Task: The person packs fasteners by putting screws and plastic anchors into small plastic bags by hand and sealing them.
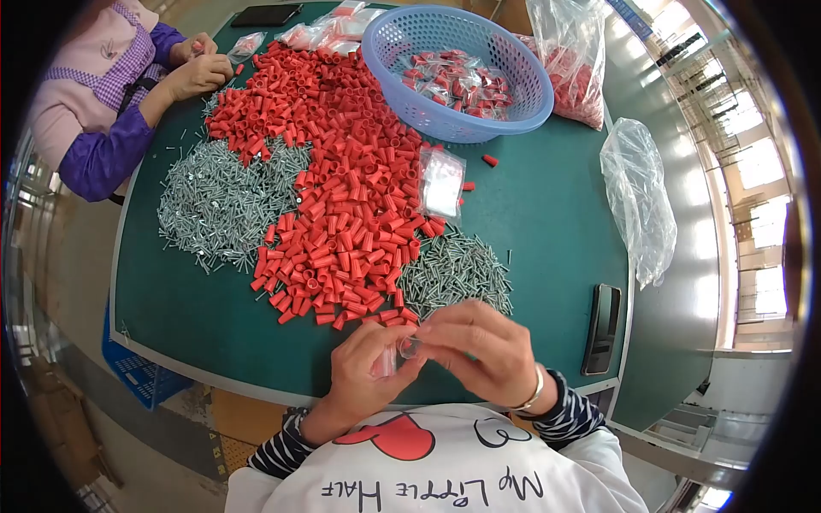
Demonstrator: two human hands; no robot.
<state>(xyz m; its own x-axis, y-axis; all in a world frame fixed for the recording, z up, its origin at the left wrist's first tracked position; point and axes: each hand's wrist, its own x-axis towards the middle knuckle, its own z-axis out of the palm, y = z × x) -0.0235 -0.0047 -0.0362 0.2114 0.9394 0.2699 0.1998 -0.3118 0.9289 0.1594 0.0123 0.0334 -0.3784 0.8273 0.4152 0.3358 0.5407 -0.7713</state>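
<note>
A small clear zip bag [389, 362] is between my hands near the table's front edge, with a reddish tint showing through it. My left hand [363, 363] is closed around the bag, thumb on the near side. My right hand [483, 355] has its fingertips pinched at the bag's round open mouth [411, 346]; whether a small part is also between them is hidden. Just beyond my hands lie a heap of red cone-shaped plastic caps [342, 231] and a smaller pile of silver screws [457, 272].
A blue perforated basket [389, 85] holds filled bags [457, 81]. Flat clear bags [442, 184] lie beside the red heap. More screws [222, 201] are at left, near a co-worker's hands [201, 73]. A phone [603, 329] and a crumpled plastic bag [640, 201] lie at right.
</note>
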